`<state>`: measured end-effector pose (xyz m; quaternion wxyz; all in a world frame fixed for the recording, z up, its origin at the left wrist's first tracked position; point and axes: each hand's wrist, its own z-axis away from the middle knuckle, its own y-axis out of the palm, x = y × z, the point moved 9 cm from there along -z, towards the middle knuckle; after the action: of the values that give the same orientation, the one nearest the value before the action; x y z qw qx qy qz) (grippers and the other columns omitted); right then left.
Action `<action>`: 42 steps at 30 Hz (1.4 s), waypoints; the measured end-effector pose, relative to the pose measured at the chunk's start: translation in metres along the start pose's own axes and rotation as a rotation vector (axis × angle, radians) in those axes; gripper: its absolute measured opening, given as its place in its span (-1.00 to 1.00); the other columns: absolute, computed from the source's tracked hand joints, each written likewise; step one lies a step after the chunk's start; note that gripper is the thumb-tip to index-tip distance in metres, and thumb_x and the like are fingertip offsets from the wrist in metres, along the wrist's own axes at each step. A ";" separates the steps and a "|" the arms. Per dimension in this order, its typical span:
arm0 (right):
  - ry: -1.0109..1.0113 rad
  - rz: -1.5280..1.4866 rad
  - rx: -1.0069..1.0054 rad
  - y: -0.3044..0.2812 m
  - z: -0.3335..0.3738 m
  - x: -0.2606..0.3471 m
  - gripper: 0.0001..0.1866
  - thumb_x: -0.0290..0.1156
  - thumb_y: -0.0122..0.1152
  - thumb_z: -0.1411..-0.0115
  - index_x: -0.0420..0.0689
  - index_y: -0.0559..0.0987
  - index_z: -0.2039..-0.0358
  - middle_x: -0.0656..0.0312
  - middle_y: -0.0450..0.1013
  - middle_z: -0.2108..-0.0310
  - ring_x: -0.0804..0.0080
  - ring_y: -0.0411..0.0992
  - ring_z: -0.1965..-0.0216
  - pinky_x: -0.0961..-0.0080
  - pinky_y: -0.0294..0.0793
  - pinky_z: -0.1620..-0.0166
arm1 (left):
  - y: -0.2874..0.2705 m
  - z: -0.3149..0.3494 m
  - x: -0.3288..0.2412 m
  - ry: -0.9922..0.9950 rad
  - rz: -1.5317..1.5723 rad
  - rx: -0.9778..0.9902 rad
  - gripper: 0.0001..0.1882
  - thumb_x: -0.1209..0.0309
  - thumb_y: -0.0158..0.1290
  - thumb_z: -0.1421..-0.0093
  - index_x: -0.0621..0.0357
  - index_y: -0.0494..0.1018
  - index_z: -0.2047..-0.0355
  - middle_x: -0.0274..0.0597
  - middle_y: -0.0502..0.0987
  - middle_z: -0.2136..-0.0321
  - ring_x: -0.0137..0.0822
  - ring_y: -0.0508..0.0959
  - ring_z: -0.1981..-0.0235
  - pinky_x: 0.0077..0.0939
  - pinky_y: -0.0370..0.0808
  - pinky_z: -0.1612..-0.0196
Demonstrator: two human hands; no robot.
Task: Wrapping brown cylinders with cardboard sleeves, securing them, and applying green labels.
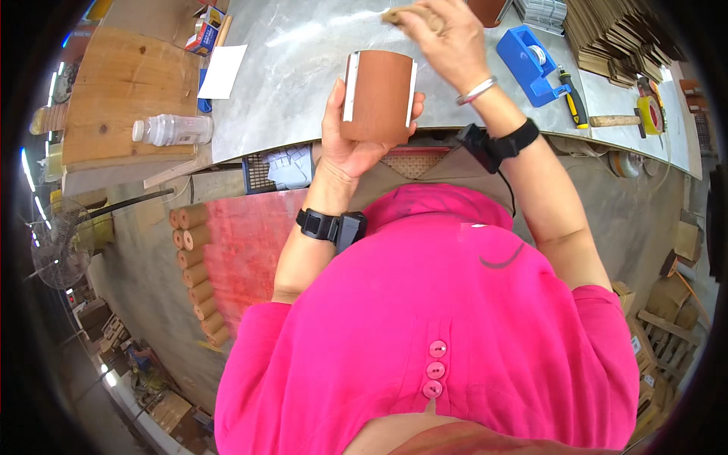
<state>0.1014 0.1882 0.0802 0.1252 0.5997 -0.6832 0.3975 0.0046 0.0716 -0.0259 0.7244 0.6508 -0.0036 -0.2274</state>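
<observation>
My left hand (355,158) grips a brown curved panel (381,95) from below, its thumb on the left side and fingertips on the right. The panel stands upright at the table's near edge, with a white strip along each long side. Up and to the right, my right hand (455,53) is closed on a tan piece that looks like folded cloth (394,15), held above the table and apart from the panel. Part of another brown piece (487,9) shows behind the right hand.
On the grey table (288,83) are a blue tape dispenser (527,67), a yellow-black screwdriver (574,100), a hammer (618,120) and stacked cardboard pieces (618,34). A plastic bottle (176,130) lies at left. Below are a basket (262,173) and brown rolls (196,236).
</observation>
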 end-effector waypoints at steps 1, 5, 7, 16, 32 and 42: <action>0.105 -0.016 0.074 0.001 -0.004 -0.008 -0.77 -0.42 0.29 -0.23 -0.25 0.58 0.14 0.09 0.59 0.34 0.39 0.57 0.30 0.41 0.54 0.21 | 0.008 0.001 0.004 -0.024 0.092 0.091 -0.07 -0.35 -0.10 -0.21 0.11 0.16 -0.34 0.21 0.34 -0.15 0.02 0.45 -0.06 -0.06 0.52 0.00; 0.167 0.282 0.045 -0.019 -0.003 -0.011 -0.68 -0.38 0.33 -0.19 -0.21 0.56 0.08 0.03 0.57 0.29 0.25 0.55 0.26 0.33 0.53 0.17 | 0.014 -0.003 -0.002 -0.089 0.266 0.242 -0.05 -0.28 -0.12 -0.25 0.27 0.08 -0.36 0.32 0.30 -0.15 0.02 0.48 -0.02 -0.13 0.59 0.01; -0.019 0.405 -0.177 -0.034 0.013 -0.019 -0.83 -0.31 0.40 -0.10 -0.09 0.68 0.32 0.22 0.52 0.30 0.17 0.48 0.25 0.38 0.48 0.18 | 0.014 -0.005 -0.004 -0.092 0.259 0.262 -0.03 -0.27 -0.11 -0.24 0.32 0.05 -0.36 0.27 0.30 -0.14 -0.01 0.49 0.01 -0.16 0.61 0.03; 0.190 0.050 0.126 0.004 0.041 -0.020 -0.27 0.02 0.41 -0.09 -0.33 0.49 -0.06 -0.06 0.54 0.12 0.05 0.51 0.12 0.23 0.45 0.01 | -0.012 -0.006 -0.034 0.179 -0.067 -0.089 -0.09 -0.19 0.07 -0.11 0.16 0.20 -0.31 0.05 0.38 -0.13 -0.10 0.45 -0.08 -0.15 0.48 -0.07; 0.322 -0.150 0.318 0.060 0.070 -0.017 -0.22 -0.33 0.61 0.11 -0.25 0.39 -0.09 -0.02 0.49 0.05 0.09 0.50 0.04 0.29 0.46 -0.04 | -0.072 0.049 -0.267 0.458 -2.239 -1.190 0.00 -0.12 0.07 -0.23 0.45 0.02 -0.37 0.20 -0.01 -0.42 0.15 0.01 -0.43 -0.01 0.03 -0.42; 0.255 -0.071 0.264 0.065 0.076 -0.035 -0.18 -0.36 0.62 0.14 -0.29 0.34 -0.09 -0.03 0.46 0.09 0.02 0.47 0.07 0.26 0.43 -0.03 | -0.051 0.066 -0.118 0.249 -2.553 -0.680 0.12 -0.41 -0.06 -0.12 0.40 0.15 -0.32 0.19 0.15 -0.36 0.11 0.09 -0.41 0.35 0.00 -0.33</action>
<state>0.0735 0.1580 -0.0177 0.1449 0.5795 -0.5818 0.5519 -0.1376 0.0461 -0.0300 0.1248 0.0013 0.7291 -0.6729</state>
